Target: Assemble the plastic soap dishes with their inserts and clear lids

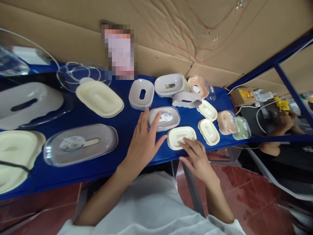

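Blue shelf point(127, 122) carries dishes | grey clear-lidded dish point(164, 118) at its 5 o'clock, long axis 9-to-3 | cream lid point(181, 137) at dish's 4 o'clock, same axis | left hand point(141, 143) open, fingertips on dish edge; right hand point(197, 156) flat on lid | step judged: positioning; lifting needs closed grip, contact possibly light.

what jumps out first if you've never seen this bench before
Two bare hands meet at the front edge of a blue table: the left hand has fingertips on a small clear-lidded grey soap box, and the right hand rests on a cream tray beside it. Similar oval boxes crowd the table, with a large clear-lidded grey box at front left.
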`<state>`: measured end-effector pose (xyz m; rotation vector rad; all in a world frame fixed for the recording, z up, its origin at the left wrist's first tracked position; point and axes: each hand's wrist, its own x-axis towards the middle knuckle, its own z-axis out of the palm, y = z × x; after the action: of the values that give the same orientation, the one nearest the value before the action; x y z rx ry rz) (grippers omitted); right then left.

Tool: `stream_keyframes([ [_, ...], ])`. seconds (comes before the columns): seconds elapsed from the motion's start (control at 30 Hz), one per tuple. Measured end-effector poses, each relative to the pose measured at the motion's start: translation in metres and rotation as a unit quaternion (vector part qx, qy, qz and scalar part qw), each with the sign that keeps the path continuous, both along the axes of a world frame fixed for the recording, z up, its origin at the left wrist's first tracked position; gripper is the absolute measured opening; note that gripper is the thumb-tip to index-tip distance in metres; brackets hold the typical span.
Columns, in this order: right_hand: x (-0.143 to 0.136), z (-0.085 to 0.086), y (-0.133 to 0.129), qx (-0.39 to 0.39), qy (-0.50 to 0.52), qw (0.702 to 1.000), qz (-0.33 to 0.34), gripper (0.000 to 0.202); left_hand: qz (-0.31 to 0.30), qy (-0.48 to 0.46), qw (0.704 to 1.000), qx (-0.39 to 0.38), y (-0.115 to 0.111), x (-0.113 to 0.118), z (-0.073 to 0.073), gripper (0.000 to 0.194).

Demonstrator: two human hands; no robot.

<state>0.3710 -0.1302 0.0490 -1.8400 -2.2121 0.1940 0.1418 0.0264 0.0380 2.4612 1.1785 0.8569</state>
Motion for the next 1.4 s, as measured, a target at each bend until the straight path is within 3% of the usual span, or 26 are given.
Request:
stream_keyframes([
  [0.1,0.0,0.002,0.011,0.006,0.042,0.997,0.062,0.063,-0.083,-0.011,0.994,0.073,-0.019,-0.008,0.004,0.07],
  [0.2,0.028,0.013,0.047,0.095,0.038,0.995,0.013,0.072,-0.184,0.036,0.976,0.107,-0.041,-0.029,-0.001,0.055],
  [0.27,0.054,0.019,0.084,0.171,0.001,0.984,-0.051,0.082,-0.19,0.084,0.972,0.106,-0.05,-0.045,-0.008,0.045],
  [0.37,0.087,0.023,0.142,0.164,-0.027,0.983,-0.077,0.084,-0.175,0.102,0.972,0.115,-0.055,-0.065,-0.016,0.032],
  [0.43,0.104,0.027,0.168,0.148,-0.011,0.988,-0.048,0.069,-0.155,0.085,0.977,0.123,-0.055,-0.077,-0.018,0.025],
  [0.5,0.114,0.033,0.178,0.158,0.016,0.987,-0.026,0.048,-0.135,0.066,0.981,0.12,-0.054,-0.087,-0.018,0.021],
  [0.6,0.11,0.045,0.155,0.21,0.046,0.976,-0.035,0.029,-0.118,0.048,0.987,0.097,-0.053,-0.097,-0.019,0.022],
  [0.73,0.06,0.039,0.086,0.367,0.043,0.928,-0.053,0.021,-0.1,0.021,0.992,0.075,-0.051,-0.103,-0.023,0.025],
  [0.77,0.043,0.032,0.071,0.376,0.043,0.925,-0.035,0.021,-0.096,0.014,0.993,0.071,-0.051,-0.103,-0.024,0.025],
  [0.87,-0.003,0.003,0.047,0.339,0.045,0.933,0.11,0.028,-0.084,-0.007,0.995,0.054,-0.049,-0.103,-0.027,0.03],
  [0.93,-0.022,-0.013,0.05,0.314,0.047,0.933,0.17,0.033,-0.075,-0.019,0.996,0.04,-0.049,-0.102,-0.028,0.038],
  [1.03,-0.034,-0.021,0.064,0.288,0.039,0.935,0.201,0.033,-0.063,-0.023,0.998,0.013,-0.049,-0.101,-0.029,0.055],
  [1.13,-0.034,-0.019,0.072,0.24,0.032,0.946,0.214,0.046,-0.043,-0.034,0.998,-0.009,-0.05,-0.098,-0.03,0.068],
  [1.3,-0.035,-0.014,0.075,0.12,0.016,0.971,0.206,0.04,0.023,-0.06,0.998,-0.012,-0.049,-0.09,-0.03,0.068],
  [1.4,-0.044,-0.013,0.081,0.101,0.021,0.975,0.196,0.035,0.043,-0.059,0.997,-0.003,-0.048,-0.088,-0.031,0.066],
])
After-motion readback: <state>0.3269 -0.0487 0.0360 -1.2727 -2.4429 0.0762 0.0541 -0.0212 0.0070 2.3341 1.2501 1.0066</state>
